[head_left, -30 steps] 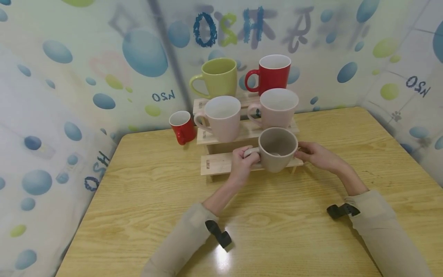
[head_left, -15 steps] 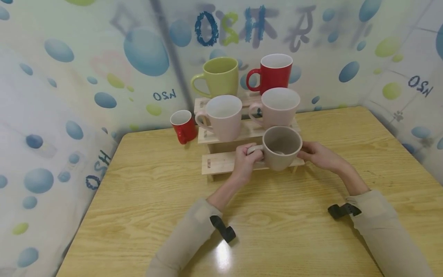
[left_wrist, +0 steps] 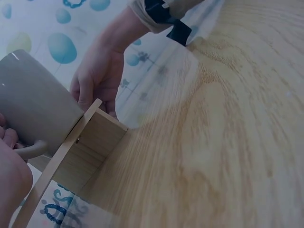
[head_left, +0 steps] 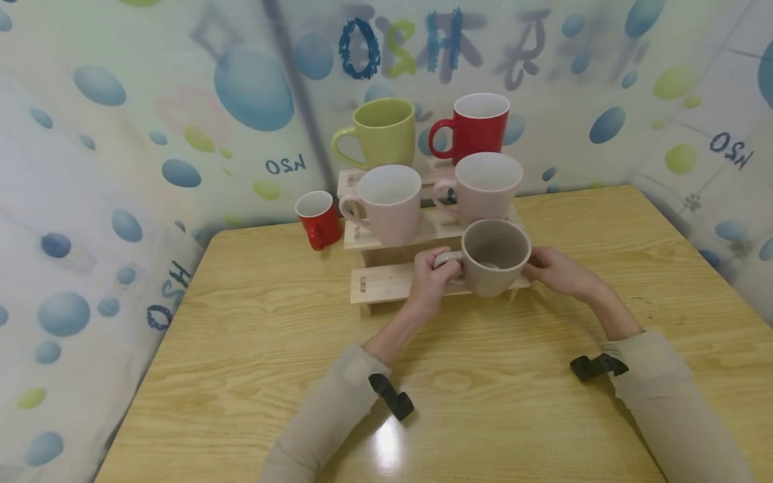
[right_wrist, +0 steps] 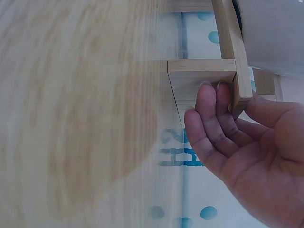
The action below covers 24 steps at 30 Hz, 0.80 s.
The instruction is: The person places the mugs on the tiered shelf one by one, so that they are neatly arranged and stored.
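Note:
My left hand [head_left: 427, 285] grips the handle of a beige-grey mug [head_left: 494, 275], which stands upright at the right end of the lowest step of a wooden tiered rack [head_left: 386, 282]. In the left wrist view the mug's base [left_wrist: 71, 118] is right at the board. My right hand [head_left: 564, 274] holds the right end of that step. The right wrist view shows its fingers [right_wrist: 209, 114] curled under the board, with the thumb over the top side. Two pale pink mugs [head_left: 391, 208] occupy the middle step. A green mug [head_left: 386, 137] and a red mug [head_left: 483, 131] top the rack.
To the left of the rack, a smaller red mug [head_left: 320, 221] is on the wooden table [head_left: 253, 349]. Behind the table hangs a patterned backdrop [head_left: 247, 154] with blue and green ovals. Each sleeve carries a black wrist strap [head_left: 391, 396].
The left hand has shifted the beige-grey mug a little to the right along the lowest step. The right hand has stayed at the step's end.

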Available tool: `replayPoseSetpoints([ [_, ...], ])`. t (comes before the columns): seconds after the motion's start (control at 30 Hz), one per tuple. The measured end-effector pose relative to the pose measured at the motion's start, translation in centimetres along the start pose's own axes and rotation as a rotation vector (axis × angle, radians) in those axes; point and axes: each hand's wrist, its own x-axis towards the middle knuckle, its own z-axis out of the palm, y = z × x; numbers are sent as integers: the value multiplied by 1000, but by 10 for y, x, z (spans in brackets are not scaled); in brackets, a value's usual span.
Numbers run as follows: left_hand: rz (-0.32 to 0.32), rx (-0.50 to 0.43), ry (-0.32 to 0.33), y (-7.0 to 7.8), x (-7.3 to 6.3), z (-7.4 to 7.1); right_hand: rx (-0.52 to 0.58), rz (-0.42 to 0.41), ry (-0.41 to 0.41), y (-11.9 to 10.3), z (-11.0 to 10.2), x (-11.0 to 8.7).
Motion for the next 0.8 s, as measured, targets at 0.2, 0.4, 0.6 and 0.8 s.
replayPoseSetpoints([
  [0.2, 27, 60, -62, 3, 0, -5, 3, 6, 3, -1, 1, 0],
  [0.4, 53, 149, -125, 10, -2, -14, 16, -3, -2, -1, 1, -1],
  [0.6, 10, 163, -183, 15, -5, -23, 27, -6, -6, -1, 1, 0],
  [0.8, 16, 257, -208, 20, -8, -34, 35, -2, -5, -2, 1, 0],
])
